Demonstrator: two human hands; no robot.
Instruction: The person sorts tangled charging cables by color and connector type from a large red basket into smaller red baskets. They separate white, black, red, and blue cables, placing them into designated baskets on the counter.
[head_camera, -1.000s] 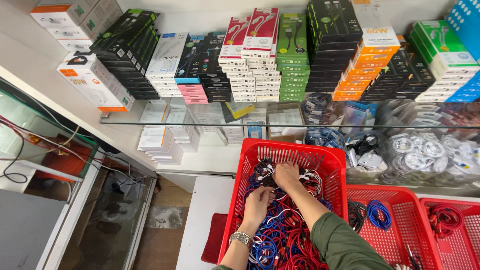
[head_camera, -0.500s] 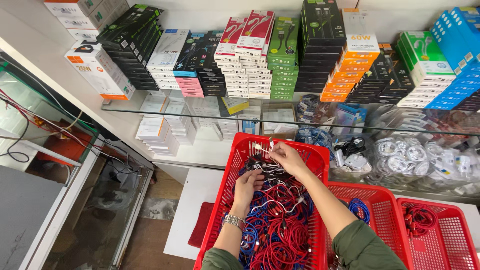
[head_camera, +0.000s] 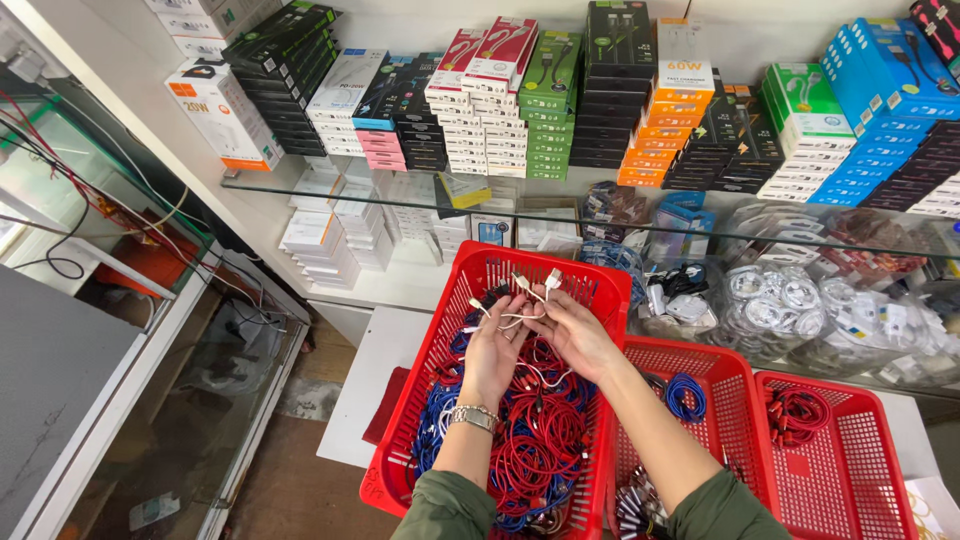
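Both my hands are raised over a large red plastic basket (head_camera: 420, 370) filled with coiled red and blue cables (head_camera: 530, 440). My left hand (head_camera: 492, 350), with a metal watch on the wrist, and my right hand (head_camera: 575, 330) together hold a small bunch of white cables (head_camera: 525, 300) whose plug ends stick up between my fingers. The white strands trail down into the pile below.
Two smaller red baskets (head_camera: 740, 375) (head_camera: 860, 470) with cable coils stand to the right. A glass shelf (head_camera: 330, 190) behind carries stacked boxed chargers and cables; bagged white coils (head_camera: 780, 300) lie under it. A glass display counter (head_camera: 150, 330) is at left.
My hands have lifted from digging in the cable pile and now hold white cable ends up near the basket's far rim. The camera has shifted slightly.
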